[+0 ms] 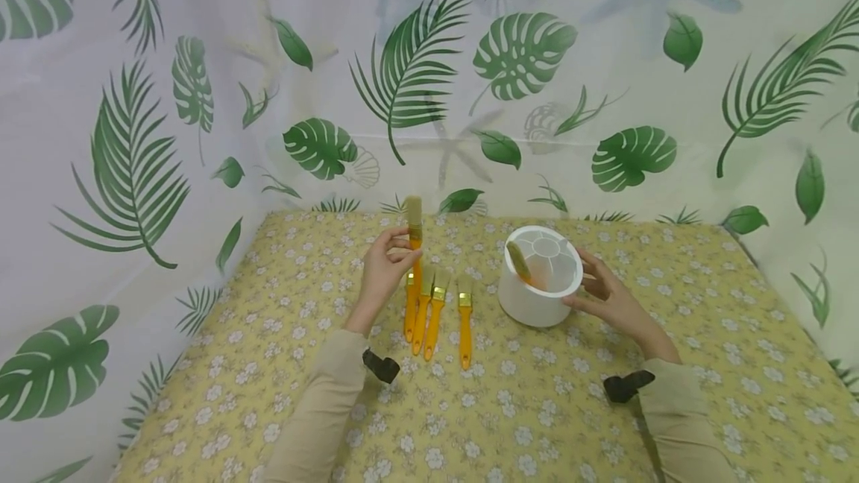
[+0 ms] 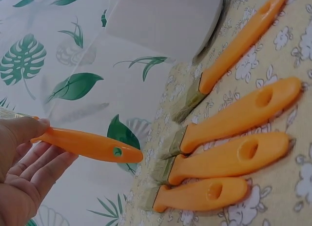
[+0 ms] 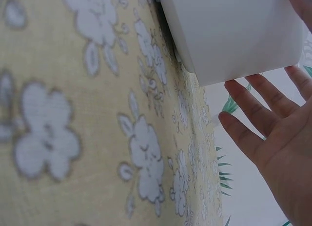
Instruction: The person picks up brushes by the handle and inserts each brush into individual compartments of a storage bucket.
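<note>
My left hand (image 1: 387, 267) pinches a paintbrush (image 1: 415, 228) near its metal band. The brush stands upright with bristles up, and its orange handle (image 2: 92, 145) hangs below the fingers, above the table. Beneath and beside it several paintbrushes (image 1: 437, 311) with orange handles lie on the cloth, bristles pointing away. To their right stands a white round container (image 1: 533, 306) with a segmented pattern inside and one paintbrush (image 1: 518, 261) leaning in it. My right hand (image 1: 607, 300) touches the container's right side, fingers spread and nearly straight (image 3: 280, 126); one lower fingertip is apart from the wall.
A yellow flowered cloth (image 1: 221, 393) covers the table. Behind and on both sides hangs a white curtain (image 1: 429, 95) printed with green leaves. Each wrist wears a black camera mount (image 1: 380, 366).
</note>
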Tool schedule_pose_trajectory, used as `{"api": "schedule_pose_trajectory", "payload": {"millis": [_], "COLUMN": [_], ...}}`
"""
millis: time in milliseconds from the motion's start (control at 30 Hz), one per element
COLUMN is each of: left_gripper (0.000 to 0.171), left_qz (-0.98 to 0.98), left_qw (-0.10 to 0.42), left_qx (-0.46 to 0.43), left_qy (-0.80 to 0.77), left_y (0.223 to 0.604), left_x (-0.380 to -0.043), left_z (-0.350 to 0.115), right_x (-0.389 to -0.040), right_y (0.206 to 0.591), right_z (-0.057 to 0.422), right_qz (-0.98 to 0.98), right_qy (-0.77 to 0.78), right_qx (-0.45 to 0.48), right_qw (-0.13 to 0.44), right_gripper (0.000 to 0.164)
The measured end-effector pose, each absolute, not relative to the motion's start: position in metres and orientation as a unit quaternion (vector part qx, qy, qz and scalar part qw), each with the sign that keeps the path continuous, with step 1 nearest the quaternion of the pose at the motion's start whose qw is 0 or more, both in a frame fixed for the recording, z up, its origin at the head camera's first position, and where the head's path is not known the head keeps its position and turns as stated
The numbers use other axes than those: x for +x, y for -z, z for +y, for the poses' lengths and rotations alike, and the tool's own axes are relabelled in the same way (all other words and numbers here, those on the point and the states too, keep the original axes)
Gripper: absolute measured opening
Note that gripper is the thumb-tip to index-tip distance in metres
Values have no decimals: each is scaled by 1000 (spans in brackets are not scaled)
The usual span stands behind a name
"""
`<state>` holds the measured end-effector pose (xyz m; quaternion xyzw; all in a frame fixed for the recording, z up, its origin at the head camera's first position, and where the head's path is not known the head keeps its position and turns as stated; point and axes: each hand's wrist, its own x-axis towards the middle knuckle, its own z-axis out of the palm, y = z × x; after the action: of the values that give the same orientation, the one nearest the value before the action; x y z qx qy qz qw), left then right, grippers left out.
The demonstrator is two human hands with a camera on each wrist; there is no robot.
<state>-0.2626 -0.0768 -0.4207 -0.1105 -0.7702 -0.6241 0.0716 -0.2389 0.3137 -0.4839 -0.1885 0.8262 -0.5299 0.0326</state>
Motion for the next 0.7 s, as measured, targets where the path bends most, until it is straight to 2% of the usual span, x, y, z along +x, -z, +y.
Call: {"api": "schedule_pose_trajectory", "payload": {"millis": [333, 700], "left_gripper": [43, 41], "left_qz": [-763, -772], "left_qw": [80, 77], "left_qx": [-122, -106], "left_qy": [630, 622], "left_y": [418, 444], "left_x": [-268, -288], "left_z": [-70, -60], "right_x": [-242, -239], "right_y": [480, 484], "right_z": [314, 315], "right_qz": [829, 830], "right_qy": [524, 524], "right_qx": [-191, -187], "right_qw": [30, 27], "right_gripper": [86, 86]}}
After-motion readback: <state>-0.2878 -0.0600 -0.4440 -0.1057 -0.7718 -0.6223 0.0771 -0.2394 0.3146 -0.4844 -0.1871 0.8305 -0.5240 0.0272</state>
